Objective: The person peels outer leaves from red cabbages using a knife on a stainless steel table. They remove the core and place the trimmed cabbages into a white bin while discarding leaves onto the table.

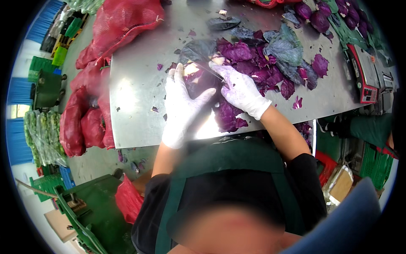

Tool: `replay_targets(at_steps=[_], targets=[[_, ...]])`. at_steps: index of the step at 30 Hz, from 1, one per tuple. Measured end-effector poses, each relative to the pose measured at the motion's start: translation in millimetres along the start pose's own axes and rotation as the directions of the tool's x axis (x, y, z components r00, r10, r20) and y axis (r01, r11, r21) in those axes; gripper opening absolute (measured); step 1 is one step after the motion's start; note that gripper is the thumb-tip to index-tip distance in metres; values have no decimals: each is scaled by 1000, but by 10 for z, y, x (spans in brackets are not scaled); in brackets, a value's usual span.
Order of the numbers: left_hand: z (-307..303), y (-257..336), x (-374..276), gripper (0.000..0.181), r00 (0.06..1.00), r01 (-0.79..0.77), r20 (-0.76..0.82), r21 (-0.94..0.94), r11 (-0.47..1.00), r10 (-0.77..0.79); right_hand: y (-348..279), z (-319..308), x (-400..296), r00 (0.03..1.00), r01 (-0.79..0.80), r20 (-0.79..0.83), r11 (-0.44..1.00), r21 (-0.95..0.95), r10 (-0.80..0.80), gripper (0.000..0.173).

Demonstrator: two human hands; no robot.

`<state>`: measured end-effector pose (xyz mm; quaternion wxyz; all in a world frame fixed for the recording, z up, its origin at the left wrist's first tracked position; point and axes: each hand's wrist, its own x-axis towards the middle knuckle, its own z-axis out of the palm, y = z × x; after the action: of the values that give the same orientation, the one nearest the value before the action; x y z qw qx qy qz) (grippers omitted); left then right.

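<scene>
A red cabbage head [203,83] with a pale cut stem end faces up on the metal table [136,104]. My left hand [182,103], in a white glove, cups its left side, with the fingers along the far left and the thumb across the near side. The stained white glove of my right hand [240,89] is closed around a knife [216,75]. Its thin blade slants up and left over the cabbage's stem end; the handle is mostly hidden in the fist. Dark outer leaves [197,50] lie just beyond the cabbage.
Trimmed purple leaves [238,52] are heaped to the right, with several cabbages [319,21] behind. A red-framed weighing scale [368,74] stands at the right edge. Red mesh sacks [127,22] crowd the left. A person's green-clad leg [369,128] shows at far right.
</scene>
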<state>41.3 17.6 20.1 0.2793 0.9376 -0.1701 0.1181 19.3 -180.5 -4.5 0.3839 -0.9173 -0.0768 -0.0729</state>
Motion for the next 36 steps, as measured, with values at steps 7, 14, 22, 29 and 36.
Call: replay_targets(at_steps=[7, 14, 22, 29, 36], targets=[[37, 145, -51, 122, 998, -58, 17, -170, 984, 62, 39, -156, -135, 993, 112, -20, 965, -236, -120, 71], [108, 122, 49, 118, 986, -164, 32, -55, 985, 166, 162, 16, -68, 989, 88, -74, 899, -429, -132, 65], [151, 219, 23, 108, 958, -285, 35, -23, 958, 285, 226, -215, 498, 953, -92, 219, 886, -454, 211, 54], [7, -104, -170, 121, 969, -244, -19, -235, 941, 247, 996, -58, 532, 822, -568, 157, 806, 169, 547, 56], [-266, -399, -430, 129, 1000, -25, 6, -302, 953, 28, 410, -159, 330, 953, -150, -287, 976, -156, 101, 54]])
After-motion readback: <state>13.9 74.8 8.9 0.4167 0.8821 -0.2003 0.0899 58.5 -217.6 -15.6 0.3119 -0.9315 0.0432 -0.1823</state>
